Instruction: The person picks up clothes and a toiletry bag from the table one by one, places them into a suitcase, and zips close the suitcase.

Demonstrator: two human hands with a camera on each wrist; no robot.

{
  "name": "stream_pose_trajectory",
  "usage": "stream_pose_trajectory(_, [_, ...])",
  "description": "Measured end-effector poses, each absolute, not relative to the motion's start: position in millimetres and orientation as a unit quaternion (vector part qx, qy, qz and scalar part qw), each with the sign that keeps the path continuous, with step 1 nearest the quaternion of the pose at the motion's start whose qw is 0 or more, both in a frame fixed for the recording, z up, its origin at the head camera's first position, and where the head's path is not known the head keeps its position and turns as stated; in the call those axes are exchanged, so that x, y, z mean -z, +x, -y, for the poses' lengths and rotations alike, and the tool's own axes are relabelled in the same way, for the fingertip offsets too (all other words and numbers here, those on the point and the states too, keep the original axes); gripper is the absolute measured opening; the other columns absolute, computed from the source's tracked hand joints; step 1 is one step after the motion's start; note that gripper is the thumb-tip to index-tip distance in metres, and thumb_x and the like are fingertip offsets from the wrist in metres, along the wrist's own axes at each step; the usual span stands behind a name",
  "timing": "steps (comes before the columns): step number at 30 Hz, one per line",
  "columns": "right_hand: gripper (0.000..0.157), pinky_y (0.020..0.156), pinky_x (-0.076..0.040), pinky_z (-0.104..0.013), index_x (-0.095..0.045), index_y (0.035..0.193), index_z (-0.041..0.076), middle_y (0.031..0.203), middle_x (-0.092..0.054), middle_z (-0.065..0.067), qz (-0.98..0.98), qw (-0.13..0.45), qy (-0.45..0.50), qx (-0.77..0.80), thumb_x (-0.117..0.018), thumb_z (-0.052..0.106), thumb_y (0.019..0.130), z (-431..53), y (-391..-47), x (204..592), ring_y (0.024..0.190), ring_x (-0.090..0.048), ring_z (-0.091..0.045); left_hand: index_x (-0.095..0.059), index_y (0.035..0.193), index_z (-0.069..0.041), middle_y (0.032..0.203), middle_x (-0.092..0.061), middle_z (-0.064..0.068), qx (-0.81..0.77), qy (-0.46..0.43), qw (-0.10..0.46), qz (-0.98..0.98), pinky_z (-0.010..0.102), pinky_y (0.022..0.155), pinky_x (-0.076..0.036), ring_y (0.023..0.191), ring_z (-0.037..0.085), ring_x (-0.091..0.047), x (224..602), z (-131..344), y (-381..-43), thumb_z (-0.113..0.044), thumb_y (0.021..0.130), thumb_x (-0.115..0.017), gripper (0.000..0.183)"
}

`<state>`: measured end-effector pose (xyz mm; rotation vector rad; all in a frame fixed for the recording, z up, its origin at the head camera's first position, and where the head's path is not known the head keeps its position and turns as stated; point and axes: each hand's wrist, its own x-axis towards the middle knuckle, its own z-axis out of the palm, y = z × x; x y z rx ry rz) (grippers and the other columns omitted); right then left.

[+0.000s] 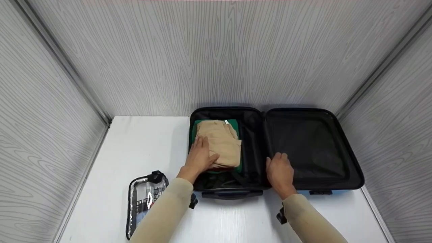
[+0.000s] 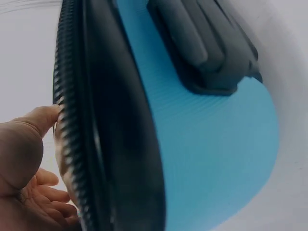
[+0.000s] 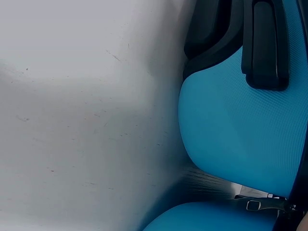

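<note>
An open suitcase [image 1: 251, 158] with blue shells and black lining lies with its two halves side by side. In its left half, a folded beige garment [image 1: 222, 145] lies over green clothing [image 1: 233, 124], with a dark red edge showing beneath. My left hand [image 1: 199, 158] rests on the left side of the beige garment, fingers extended and thumb apart. In the left wrist view, the suitcase's zipped rim [image 2: 72, 130] partly hides that hand. At the front of the inner rim of the right half, my right hand [image 1: 280, 172] grips the edge, thumb left, fingers right.
A clear pouch [image 1: 130, 202] with black trim lies on the white table [image 1: 148, 145] left of the suitcase, partly behind my left sleeve. Grey wood-grain panels [image 1: 222, 54] stand behind and on both sides. The suitcase handle [image 1: 233, 194] faces me.
</note>
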<state>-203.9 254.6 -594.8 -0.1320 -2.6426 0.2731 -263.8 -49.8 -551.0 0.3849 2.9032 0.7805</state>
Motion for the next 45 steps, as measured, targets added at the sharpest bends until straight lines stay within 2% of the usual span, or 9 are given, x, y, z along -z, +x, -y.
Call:
stream_pose_trajectory(10, [0.033, 0.050, -0.056, -0.052, -0.059, 0.088, -0.007, 0.080, -0.055, -0.021, 0.962, 0.246, -0.049, -0.108, -0.072, 0.021, 0.102, -255.8, -206.1, 594.2, 0.058, -0.061, -0.037, -0.024, 0.165, 0.004, 0.169, -0.028, 0.028, -0.289, 0.131, 0.036, -0.948, 0.049, 0.128, -0.029, 0.160, 0.040, -0.025, 542.2, 59.1, -258.9, -0.029, 0.106, -0.063, 0.078])
stream_pose_trajectory(16, [0.034, 0.050, -0.056, -0.052, -0.059, 0.089, -0.008, 0.081, -0.056, -0.022, 0.963, 0.244, -0.052, -0.105, -0.071, 0.021, 0.102, -256.6, -207.7, 596.2, 0.059, -0.061, -0.037, -0.033, 0.162, 0.005, 0.163, -0.039, 0.029, -0.315, 0.136, 0.002, -0.939, 0.052, 0.125, -0.032, 0.155, 0.045, -0.033, 532.1, 68.1, -249.8, -0.023, 0.105, -0.064, 0.071])
stream_pose_trajectory(19, [0.034, 0.050, -0.056, -0.052, -0.059, 0.090, -0.008, 0.082, -0.056, -0.022, 0.964, 0.237, -0.053, -0.106, -0.070, 0.022, 0.103, -256.0, -207.8, 596.8, 0.059, -0.061, -0.037, -0.037, 0.161, 0.003, 0.161, -0.044, 0.027, -0.328, 0.130, -0.008, -0.936, 0.051, 0.124, -0.035, 0.151, 0.043, -0.040, 528.2, 78.3, -244.1, -0.020, 0.105, -0.064, 0.067])
stream_pose_trajectory(24, [0.034, 0.051, -0.057, -0.052, -0.060, 0.090, -0.008, 0.082, -0.056, -0.022, 0.964, 0.240, -0.055, -0.101, -0.071, 0.022, 0.102, -255.0, -208.4, 596.5, 0.059, -0.062, -0.037, -0.044, 0.158, 0.002, 0.157, -0.051, 0.024, -0.333, 0.106, -0.014, -0.937, 0.051, 0.121, -0.039, 0.146, 0.042, -0.048, 522.8, 101.5, -234.0, -0.020, 0.105, -0.065, 0.061])
stream_pose_trajectory(32, [0.034, 0.054, -0.058, -0.053, -0.060, 0.093, -0.009, 0.085, -0.058, -0.024, 0.966, 0.230, -0.062, -0.103, -0.068, 0.023, 0.104, -257.3, -208.6, 593.9, 0.062, -0.063, -0.039, -0.057, 0.147, 0.005, 0.147, -0.060, 0.028, -0.312, 0.058, -0.019, -0.948, 0.055, 0.116, -0.043, 0.138, 0.046, -0.055, 526.1, 136.3, -213.8, -0.017, 0.101, -0.067, 0.052])
stream_pose_trajectory(38, [0.034, 0.054, -0.057, -0.054, -0.060, 0.095, -0.009, 0.086, -0.057, -0.024, 0.967, 0.217, -0.067, -0.114, -0.066, 0.023, 0.105, -258.3, -207.1, 594.3, 0.063, -0.062, -0.040, -0.055, 0.146, 0.011, 0.146, -0.058, 0.033, -0.285, 0.035, -0.005, -0.958, 0.059, 0.114, -0.043, 0.136, 0.053, -0.053, 536.5, 159.0, -194.2, -0.015, 0.097, -0.070, 0.057])
stream_pose_trajectory(45, [0.035, 0.053, -0.057, -0.055, -0.061, 0.096, -0.010, 0.087, -0.058, -0.025, 0.965, 0.227, -0.063, -0.113, -0.068, 0.023, 0.104, -254.1, -207.5, 597.5, 0.063, -0.063, -0.040, -0.039, 0.154, 0.014, 0.155, -0.043, 0.039, -0.261, -0.019, 0.062, -0.963, 0.070, 0.115, -0.036, 0.142, 0.060, -0.040, 547.4, 195.4, -168.4, -0.024, 0.098, -0.070, 0.075])
